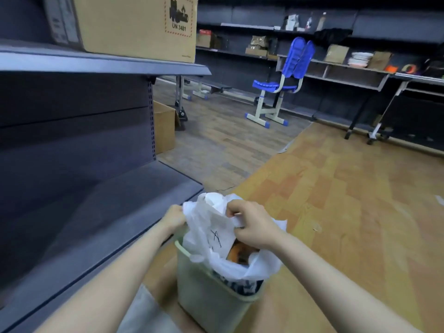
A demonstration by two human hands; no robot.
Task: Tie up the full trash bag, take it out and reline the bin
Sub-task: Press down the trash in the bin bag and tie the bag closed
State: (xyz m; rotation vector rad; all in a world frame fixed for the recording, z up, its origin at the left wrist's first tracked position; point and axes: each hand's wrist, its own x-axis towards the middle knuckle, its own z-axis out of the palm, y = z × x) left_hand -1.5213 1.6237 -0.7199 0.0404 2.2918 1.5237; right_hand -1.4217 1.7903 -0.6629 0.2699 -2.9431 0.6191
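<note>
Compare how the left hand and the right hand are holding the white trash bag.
The left hand grips the trash bag at its left edge, out beside the bin; the right hand pinches the bag's top nearer the middle, above the bin's opening. The left hand's fingers are hidden behind the plastic; the right hand's knuckles and curled fingers show plainly. Both are closed on the bag, which sits in the bin, not yet tied.

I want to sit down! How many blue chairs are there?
2. Both blue chairs stand pushed together across the room by the far shelves: one nearer the left, the other right behind it, partly hidden. More may be out of view.
</note>
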